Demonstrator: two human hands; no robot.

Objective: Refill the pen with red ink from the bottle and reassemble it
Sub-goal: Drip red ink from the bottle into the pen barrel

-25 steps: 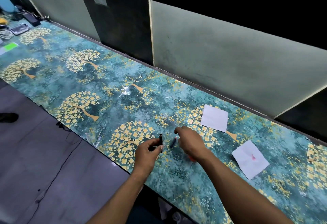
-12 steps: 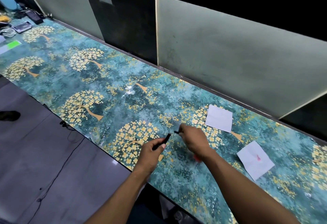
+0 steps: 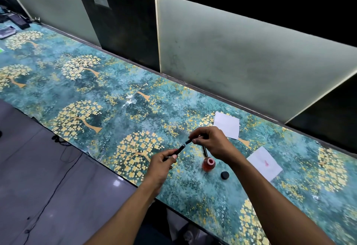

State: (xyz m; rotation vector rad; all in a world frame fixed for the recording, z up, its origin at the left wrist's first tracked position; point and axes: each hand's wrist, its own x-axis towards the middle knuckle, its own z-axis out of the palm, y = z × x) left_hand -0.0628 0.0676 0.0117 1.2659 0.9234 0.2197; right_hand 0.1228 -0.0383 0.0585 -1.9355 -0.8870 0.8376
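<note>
My left hand (image 3: pixel 161 164) grips a black pen barrel (image 3: pixel 179 149) that points up and right. My right hand (image 3: pixel 211 143) pinches a second short black pen part (image 3: pixel 189 141) just beyond the barrel's open end; a small gap separates the two pieces. Below my right hand stands the open red ink bottle (image 3: pixel 208 164) on the counter, with its black cap (image 3: pixel 224 175) lying to its right. Another dark pen piece (image 3: pixel 204 151) lies on the counter behind the bottle, partly hidden by my right hand.
Two white paper sheets lie on the teal, tree-patterned counter (image 3: pixel 116 113): a plain paper sheet (image 3: pixel 226 124) behind my right hand and a red-stained paper sheet (image 3: pixel 264 163) to the right. Frosted panels (image 3: pixel 231 61) back the counter. Devices and cables (image 3: pixel 11 24) sit far left.
The view has shifted, and my right hand has lifted, uncovering the ink bottle and cap. The two pen pieces have come nearly end to end between my hands.
</note>
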